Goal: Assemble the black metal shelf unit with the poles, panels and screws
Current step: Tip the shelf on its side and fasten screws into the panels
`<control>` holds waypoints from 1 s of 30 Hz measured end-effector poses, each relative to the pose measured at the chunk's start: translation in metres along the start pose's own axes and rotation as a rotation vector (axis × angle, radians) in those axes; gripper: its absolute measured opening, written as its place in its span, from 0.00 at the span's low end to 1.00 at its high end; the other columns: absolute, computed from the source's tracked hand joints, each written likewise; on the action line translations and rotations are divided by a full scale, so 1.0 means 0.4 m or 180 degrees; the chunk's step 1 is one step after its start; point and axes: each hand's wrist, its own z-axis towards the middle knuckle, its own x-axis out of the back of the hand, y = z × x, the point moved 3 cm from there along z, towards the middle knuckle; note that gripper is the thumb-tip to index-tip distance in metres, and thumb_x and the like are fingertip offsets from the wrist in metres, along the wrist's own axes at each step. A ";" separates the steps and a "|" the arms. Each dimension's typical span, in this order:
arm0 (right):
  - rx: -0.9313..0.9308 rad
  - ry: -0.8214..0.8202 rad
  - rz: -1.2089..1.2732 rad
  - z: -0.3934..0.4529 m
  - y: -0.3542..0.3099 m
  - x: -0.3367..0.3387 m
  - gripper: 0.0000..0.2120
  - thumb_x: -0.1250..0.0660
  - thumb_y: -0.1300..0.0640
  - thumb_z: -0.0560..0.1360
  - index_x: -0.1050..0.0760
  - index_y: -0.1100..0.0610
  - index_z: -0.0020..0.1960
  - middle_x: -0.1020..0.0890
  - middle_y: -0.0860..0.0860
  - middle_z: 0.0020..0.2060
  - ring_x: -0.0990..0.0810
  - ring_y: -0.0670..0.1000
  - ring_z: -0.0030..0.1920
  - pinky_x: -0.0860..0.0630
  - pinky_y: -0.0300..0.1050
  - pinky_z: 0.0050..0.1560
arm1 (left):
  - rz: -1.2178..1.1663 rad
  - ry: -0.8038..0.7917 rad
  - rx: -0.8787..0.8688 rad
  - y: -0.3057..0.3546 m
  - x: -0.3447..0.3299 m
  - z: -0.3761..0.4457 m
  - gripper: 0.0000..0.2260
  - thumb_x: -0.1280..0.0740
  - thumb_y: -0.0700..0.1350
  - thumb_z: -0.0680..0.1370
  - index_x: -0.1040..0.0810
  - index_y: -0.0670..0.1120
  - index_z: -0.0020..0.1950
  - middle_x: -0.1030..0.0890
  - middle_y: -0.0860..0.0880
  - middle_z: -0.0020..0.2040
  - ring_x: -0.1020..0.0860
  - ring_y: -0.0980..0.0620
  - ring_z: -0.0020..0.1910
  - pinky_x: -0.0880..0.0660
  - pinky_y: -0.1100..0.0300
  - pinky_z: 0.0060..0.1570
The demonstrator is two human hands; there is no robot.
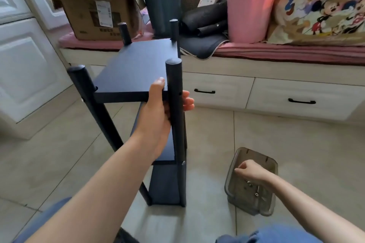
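Note:
The black shelf unit (136, 69) stands upright on the tiled floor, with several poles and stacked panels. My left hand (158, 108) grips the near right pole (174, 85) at the level of the top panel, thumb on the panel's edge and fingers wrapped behind the pole. My right hand (250, 170) reaches into a clear plastic tub (235, 189) on the floor to the right. Its fingers are curled over the loose screws (251, 184) lying in the tub; whether it holds one is hidden.
A window bench (276, 69) with drawers runs behind the shelf. It carries a cardboard box (92, 6), a dark bin (162, 6), a pink bin (250, 8) and a printed bag (324, 6). White cabinet doors (23, 65) stand at left. My knees show at the bottom.

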 end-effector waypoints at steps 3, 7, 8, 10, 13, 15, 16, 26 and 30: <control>-0.0203 -0.0066 0.0005 0.063 0.017 -0.084 0.22 0.41 0.48 0.82 0.35 0.57 0.33 0.30 0.50 0.29 0.31 0.48 0.29 0.37 0.41 0.30 | -0.0100 0.0105 -0.0055 0.000 -0.007 0.004 0.27 0.44 0.53 0.84 0.15 0.50 0.30 0.15 0.46 0.38 0.17 0.48 0.39 0.23 0.51 0.57; -0.0423 -0.0304 0.0114 0.090 0.021 -0.193 0.18 0.38 0.44 0.81 0.30 0.61 0.50 0.22 0.54 0.46 0.20 0.55 0.50 0.30 0.42 0.45 | -0.0237 0.0255 -0.0156 -0.010 -0.015 0.005 0.26 0.42 0.52 0.84 0.16 0.49 0.30 0.16 0.46 0.38 0.19 0.50 0.36 0.22 0.54 0.49; -0.0455 -0.0291 0.0110 0.093 0.022 -0.210 0.22 0.37 0.45 0.80 0.32 0.65 0.60 0.22 0.57 0.56 0.22 0.58 0.59 0.29 0.43 0.50 | -0.0237 0.0289 -0.0177 -0.013 -0.016 0.005 0.25 0.42 0.52 0.84 0.16 0.49 0.31 0.17 0.46 0.38 0.19 0.50 0.35 0.22 0.54 0.48; -0.0420 -0.0200 0.0034 0.088 0.011 -0.234 0.29 0.36 0.48 0.79 0.38 0.69 0.69 0.24 0.61 0.64 0.25 0.60 0.65 0.28 0.45 0.55 | -0.0211 0.0357 -0.0208 -0.014 -0.019 0.004 0.23 0.42 0.53 0.84 0.17 0.49 0.33 0.17 0.46 0.38 0.20 0.50 0.35 0.22 0.54 0.48; -0.0262 -0.0231 -0.0041 0.073 -0.015 -0.268 0.31 0.36 0.49 0.79 0.40 0.69 0.70 0.24 0.62 0.64 0.24 0.60 0.63 0.27 0.45 0.54 | -0.0129 0.0444 -0.0236 -0.012 -0.024 -0.002 0.21 0.43 0.53 0.84 0.19 0.48 0.38 0.17 0.48 0.36 0.19 0.50 0.35 0.22 0.51 0.52; -0.0180 -0.0341 0.0012 0.059 -0.031 -0.301 0.33 0.35 0.48 0.78 0.42 0.69 0.72 0.23 0.61 0.62 0.22 0.58 0.61 0.26 0.45 0.50 | -0.0079 0.0492 -0.0250 -0.009 -0.026 -0.007 0.18 0.43 0.53 0.84 0.21 0.47 0.42 0.16 0.50 0.35 0.16 0.50 0.38 0.22 0.49 0.57; -0.0133 -0.0388 0.0054 0.052 -0.040 -0.319 0.35 0.34 0.48 0.77 0.42 0.68 0.72 0.23 0.61 0.62 0.22 0.58 0.60 0.26 0.45 0.50 | -0.0073 0.0509 -0.0250 -0.009 -0.027 -0.009 0.17 0.42 0.54 0.84 0.22 0.47 0.44 0.16 0.51 0.35 0.16 0.51 0.39 0.22 0.49 0.58; 0.0487 -0.0695 -0.0197 0.009 -0.130 -0.425 0.29 0.36 0.43 0.78 0.35 0.63 0.69 0.24 0.61 0.63 0.23 0.60 0.61 0.25 0.49 0.57 | -0.0037 0.0491 -0.0257 -0.008 -0.024 -0.020 0.17 0.43 0.57 0.84 0.22 0.46 0.49 0.15 0.52 0.38 0.14 0.51 0.44 0.23 0.47 0.62; 0.0538 -0.0428 -0.0107 0.084 -0.108 -0.384 0.14 0.34 0.50 0.79 0.23 0.59 0.58 0.18 0.57 0.56 0.20 0.57 0.58 0.25 0.51 0.60 | 0.0021 0.0502 -0.0270 -0.014 -0.021 -0.016 0.23 0.44 0.58 0.84 0.17 0.48 0.40 0.15 0.50 0.36 0.16 0.51 0.41 0.23 0.49 0.60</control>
